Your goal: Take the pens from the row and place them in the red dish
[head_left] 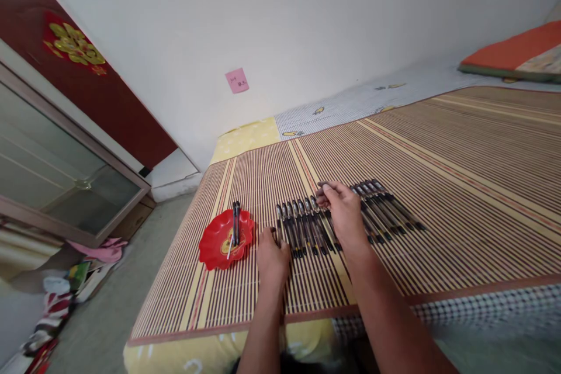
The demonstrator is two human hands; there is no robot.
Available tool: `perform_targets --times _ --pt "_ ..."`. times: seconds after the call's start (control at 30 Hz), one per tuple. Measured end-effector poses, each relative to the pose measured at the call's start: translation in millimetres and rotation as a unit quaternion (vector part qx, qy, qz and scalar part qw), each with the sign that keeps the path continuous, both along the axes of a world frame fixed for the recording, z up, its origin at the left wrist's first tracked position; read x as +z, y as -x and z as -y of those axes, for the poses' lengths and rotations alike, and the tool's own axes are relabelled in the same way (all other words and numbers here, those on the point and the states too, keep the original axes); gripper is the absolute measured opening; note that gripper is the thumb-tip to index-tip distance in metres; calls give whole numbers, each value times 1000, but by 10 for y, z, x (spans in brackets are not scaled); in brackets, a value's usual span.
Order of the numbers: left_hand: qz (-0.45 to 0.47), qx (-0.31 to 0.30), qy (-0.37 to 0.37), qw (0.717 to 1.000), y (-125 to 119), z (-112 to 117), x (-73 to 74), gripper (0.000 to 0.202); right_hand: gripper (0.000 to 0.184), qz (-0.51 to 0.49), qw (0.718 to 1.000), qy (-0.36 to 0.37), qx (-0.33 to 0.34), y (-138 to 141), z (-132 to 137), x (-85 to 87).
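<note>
Pens (308,228) lined up on mat (464,210); right hand (339,205) blocks mid-row. Its fingers are bunched, dark bit at the tips too small to make out, can't tell if gripped. Left hand (272,254) curled at the row's left end, grip unclear. Plate (207,245) beside it holds dark sticks (236,223), probably pens. Pillow (508,49) cut off.

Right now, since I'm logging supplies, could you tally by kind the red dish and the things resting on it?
Red dish: 1
Black pens: 2
White stick: 1
Total: 4
</note>
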State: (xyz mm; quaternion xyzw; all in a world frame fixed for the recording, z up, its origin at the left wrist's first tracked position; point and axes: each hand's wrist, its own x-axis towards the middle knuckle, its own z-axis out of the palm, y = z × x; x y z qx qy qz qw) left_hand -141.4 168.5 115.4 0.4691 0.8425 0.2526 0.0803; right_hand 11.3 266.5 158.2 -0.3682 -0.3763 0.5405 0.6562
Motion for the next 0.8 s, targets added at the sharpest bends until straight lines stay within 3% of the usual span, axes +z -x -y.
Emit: perform_targets --times 0.27,0.4,0.57,0.8 --pt "-41 13 16 999 45 28 45 33 21 -3 1000 -1 9 -27 -6 -17" --pt "6 46 -16 999 124 41 38 25 22 -2 1000 0 6 -25 -28 -25" --pt "72 20 -56 996 153 -64 31 6 19 -8 1000 -5 7 0 -29 -27" --pt "50 30 -10 998 109 -269 110 19 23 -8 1000 0 1 -24 -53 -42"
